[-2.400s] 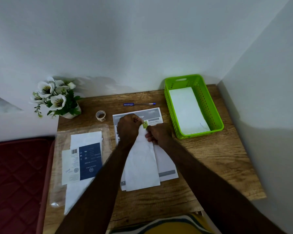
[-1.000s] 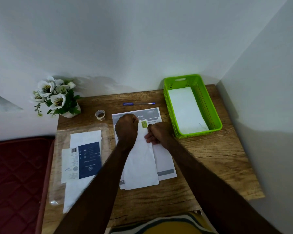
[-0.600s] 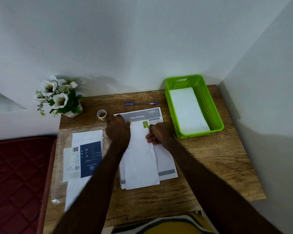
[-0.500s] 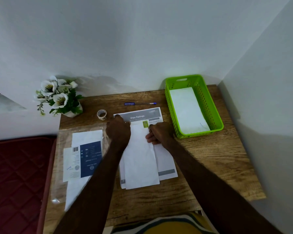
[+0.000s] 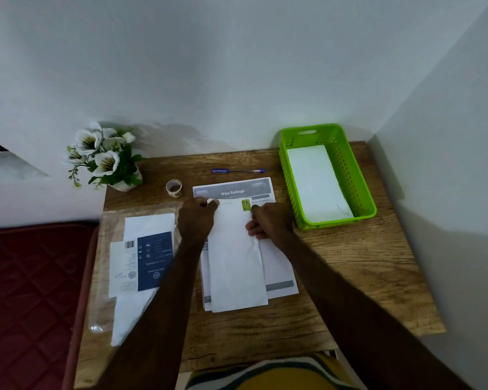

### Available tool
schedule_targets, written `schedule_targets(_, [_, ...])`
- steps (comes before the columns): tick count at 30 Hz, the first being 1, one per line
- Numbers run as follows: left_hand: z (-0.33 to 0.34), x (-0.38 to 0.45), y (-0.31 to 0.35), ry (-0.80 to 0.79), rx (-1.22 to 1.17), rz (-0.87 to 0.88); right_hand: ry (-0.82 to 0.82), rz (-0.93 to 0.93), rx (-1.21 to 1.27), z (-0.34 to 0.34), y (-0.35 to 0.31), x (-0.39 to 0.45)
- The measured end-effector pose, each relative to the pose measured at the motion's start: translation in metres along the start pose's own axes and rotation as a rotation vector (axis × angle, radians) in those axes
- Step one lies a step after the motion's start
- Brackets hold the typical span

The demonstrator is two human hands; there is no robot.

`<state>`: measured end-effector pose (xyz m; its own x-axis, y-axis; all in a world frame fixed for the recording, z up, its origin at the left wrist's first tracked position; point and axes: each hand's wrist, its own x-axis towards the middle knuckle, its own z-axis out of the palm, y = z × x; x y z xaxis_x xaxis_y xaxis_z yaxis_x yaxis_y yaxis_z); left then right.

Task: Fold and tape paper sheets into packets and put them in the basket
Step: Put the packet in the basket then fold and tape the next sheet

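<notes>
A folded white paper (image 5: 237, 263) lies lengthwise on a printed sheet (image 5: 233, 190) headed "Wipe Railings", in the middle of the wooden table (image 5: 364, 254). My left hand (image 5: 196, 219) pinches the folded paper's far left corner with curled fingers. My right hand (image 5: 268, 222) presses its fingers on the paper's right edge near the top. A small green patch (image 5: 246, 205) shows at the far right corner between my hands. The green basket (image 5: 338, 220) stands at the far right with one white packet (image 5: 316, 181) lying flat inside.
A small tape roll (image 5: 174, 188) and a blue pen (image 5: 237, 171) lie beyond the sheets. A flower pot (image 5: 104, 159) stands at the far left corner. A plastic sleeve with papers (image 5: 141, 263) lies left. Walls close the back and right; a red mattress (image 5: 26, 291) adjoins the left.
My left hand has slid left from the top middle of the folded paper to its left corner, uncovering the printed heading. My right hand has stayed on the right edge.
</notes>
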<state>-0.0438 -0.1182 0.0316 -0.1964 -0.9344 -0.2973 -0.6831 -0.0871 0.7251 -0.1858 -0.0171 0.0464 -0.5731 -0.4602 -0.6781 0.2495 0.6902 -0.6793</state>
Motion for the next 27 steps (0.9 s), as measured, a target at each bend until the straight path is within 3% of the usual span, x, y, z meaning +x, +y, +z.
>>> schedule_targets(19, [-0.005, -0.01, -0.005, -0.024, -0.17, -0.039, 0.189, -0.04, -0.197, 0.017, -0.003, 0.008])
schedule_targets(27, [-0.004, -0.011, -0.005, -0.013, -0.143, -0.027, 0.158, -0.08, -0.226, 0.011, -0.001, 0.006])
